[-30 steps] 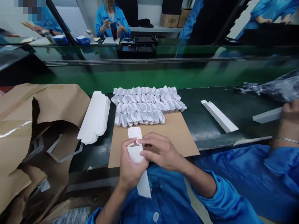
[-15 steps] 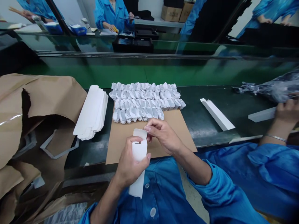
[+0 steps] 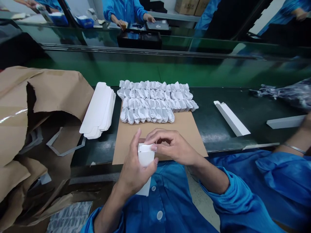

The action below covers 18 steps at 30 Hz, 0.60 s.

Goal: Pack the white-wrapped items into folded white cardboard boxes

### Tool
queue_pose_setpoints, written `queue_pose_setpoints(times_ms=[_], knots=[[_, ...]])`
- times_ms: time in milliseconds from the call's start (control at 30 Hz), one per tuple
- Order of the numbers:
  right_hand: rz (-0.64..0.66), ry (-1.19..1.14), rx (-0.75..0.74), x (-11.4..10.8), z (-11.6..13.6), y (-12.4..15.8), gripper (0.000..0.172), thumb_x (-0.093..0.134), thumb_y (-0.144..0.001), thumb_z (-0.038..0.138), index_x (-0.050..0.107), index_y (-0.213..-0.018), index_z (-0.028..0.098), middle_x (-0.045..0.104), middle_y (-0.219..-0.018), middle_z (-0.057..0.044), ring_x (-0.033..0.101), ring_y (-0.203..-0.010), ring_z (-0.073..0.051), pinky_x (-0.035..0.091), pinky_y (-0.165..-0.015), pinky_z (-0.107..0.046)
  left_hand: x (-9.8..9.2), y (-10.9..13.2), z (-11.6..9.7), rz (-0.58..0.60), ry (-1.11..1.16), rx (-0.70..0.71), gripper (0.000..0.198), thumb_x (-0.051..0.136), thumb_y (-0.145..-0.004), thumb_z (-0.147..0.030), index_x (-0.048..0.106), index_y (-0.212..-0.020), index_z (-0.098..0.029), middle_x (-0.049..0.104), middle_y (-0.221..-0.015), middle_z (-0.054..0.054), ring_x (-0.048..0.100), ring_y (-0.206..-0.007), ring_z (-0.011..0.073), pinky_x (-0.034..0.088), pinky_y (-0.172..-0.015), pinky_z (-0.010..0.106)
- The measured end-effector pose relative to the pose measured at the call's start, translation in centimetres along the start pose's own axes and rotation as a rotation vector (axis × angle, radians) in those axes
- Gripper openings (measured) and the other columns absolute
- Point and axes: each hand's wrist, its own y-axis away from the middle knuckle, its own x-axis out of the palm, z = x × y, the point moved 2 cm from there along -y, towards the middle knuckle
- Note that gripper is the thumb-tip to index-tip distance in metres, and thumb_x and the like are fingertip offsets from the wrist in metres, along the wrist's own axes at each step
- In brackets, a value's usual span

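Observation:
My left hand (image 3: 136, 170) is wrapped round a slim white carton (image 3: 146, 158), held upright close to my body with its top end towards the bench. My right hand (image 3: 173, 147) is at that top end, thumb and fingers pinching the end flap, which is bent over the opening. What is inside the carton is hidden. Beyond my hands, rows of small white-wrapped pieces (image 3: 148, 115) stand on a brown cardboard sheet (image 3: 184, 127). A stack of flat white cartons (image 3: 98, 110) lies to the left of the sheet.
Torn brown cardboard (image 3: 55, 94) bulges at the left. On the right lie a folded white carton (image 3: 232, 118), another white carton (image 3: 285, 122) and clear plastic bags (image 3: 289, 94). A neighbour's arm (image 3: 295, 139) reaches in there. A glass-fronted ledge runs behind; people in blue work beyond it.
My right hand has moved left over the carton's top, and the flap that stood up is now folded down. The neighbour's hand at right has shifted away, and the view has tilted slightly.

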Motion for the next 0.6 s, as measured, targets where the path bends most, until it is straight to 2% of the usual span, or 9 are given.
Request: queue_pose_setpoints(times_ms=[67,167,267,400,533,600], knots=[[-0.001,0.056,-0.037,0.1,0.2,0.3,0.012,0.067,-0.088,0.025,0.073,-0.095,0.017,0.069,-0.1,-0.005,0.065,-0.094,-0.017,0.054,-0.08,-0.031,-0.4,0.0,0.0,0.062,-0.054,-0.003,0.081,0.068,-0.081,-0.031,0.025,-0.149,-0.024,0.055,-0.132,0.014,0.063,-0.114,0.0271,0.055,-0.09,0.039],[-0.063,0.188,-0.13,0.8,0.1,0.9,0.013,0.068,-0.087,0.021,0.073,-0.098,0.019,0.07,-0.104,-0.005,0.066,-0.099,-0.018,0.055,-0.086,-0.034,-0.6,-0.1,-0.1,0.1,-0.066,0.034,0.071,0.065,-0.083,-0.03,0.031,-0.145,-0.024,0.052,-0.137,0.015,0.059,-0.121,0.0272,0.054,-0.096,0.041],[-0.14,0.3,-0.252,2.0,-0.4,1.5,0.025,0.067,-0.087,0.019,0.07,-0.111,0.021,0.068,-0.111,-0.007,0.064,-0.106,-0.018,0.055,-0.091,-0.036,-0.4,-0.2,-0.1,0.081,-0.08,0.066,0.068,0.062,-0.084,-0.025,0.031,-0.145,-0.024,0.049,-0.141,0.015,0.056,-0.126,0.0266,0.052,-0.099,0.041],[-0.279,0.359,-0.365,3.1,-1.5,2.3,0.021,0.064,-0.088,0.014,0.071,-0.108,0.017,0.067,-0.11,-0.01,0.065,-0.104,-0.018,0.055,-0.09,-0.034,0.1,0.2,-0.2,0.079,-0.065,0.037,0.071,0.062,-0.084,-0.023,0.029,-0.146,-0.024,0.053,-0.137,0.013,0.059,-0.121,0.0242,0.053,-0.097,0.039],[-0.28,0.273,-0.294,3.4,-2.5,2.8,0.019,0.063,-0.089,0.017,0.073,-0.105,0.019,0.068,-0.115,-0.01,0.064,-0.11,-0.019,0.053,-0.094,-0.035,0.8,0.7,0.1,0.032,0.002,-0.048,0.07,0.066,-0.082,-0.028,0.034,-0.144,-0.022,0.048,-0.141,0.015,0.056,-0.125,0.0266,0.053,-0.098,0.04],[-0.277,0.141,-0.191,3.4,-3.4,3.3,0.031,0.065,-0.089,0.026,0.067,-0.119,0.022,0.064,-0.126,-0.009,0.062,-0.114,-0.02,0.053,-0.096,-0.036,0.8,0.4,0.5,-0.067,0.092,-0.137,0.072,0.072,-0.077,-0.032,0.039,-0.14,-0.022,0.052,-0.135,0.014,0.062,-0.113,0.0259,0.057,-0.09,0.038]])
